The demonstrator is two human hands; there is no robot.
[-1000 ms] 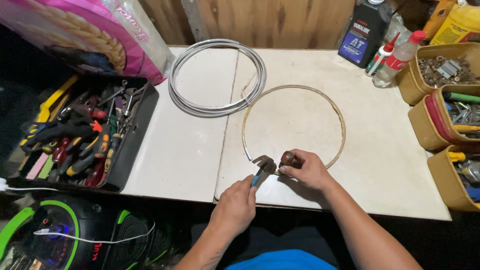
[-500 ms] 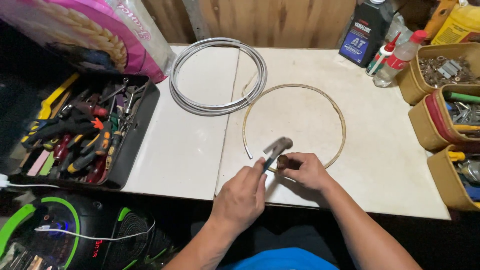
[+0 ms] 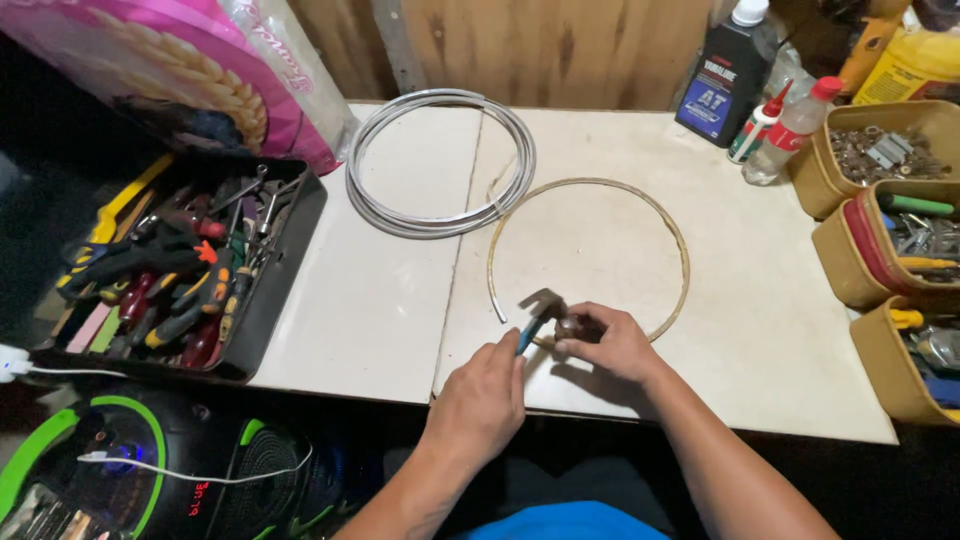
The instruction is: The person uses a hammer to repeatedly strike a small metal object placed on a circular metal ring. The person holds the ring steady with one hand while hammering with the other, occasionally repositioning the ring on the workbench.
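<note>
Brass-coloured hoop [image 3: 588,262] lies flat mid-table, its joint at six o'clock pinched in my right hand [image 3: 608,345], so my left hand [image 3: 480,398], closed round the small hammer [image 3: 538,312], should tap lightly and squarely.

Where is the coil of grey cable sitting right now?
In the head view, the grey cable coil lies flat on the white table, toward its far left, between the black tool tray and the brass-coloured ring, whose rim it overlaps.
</note>
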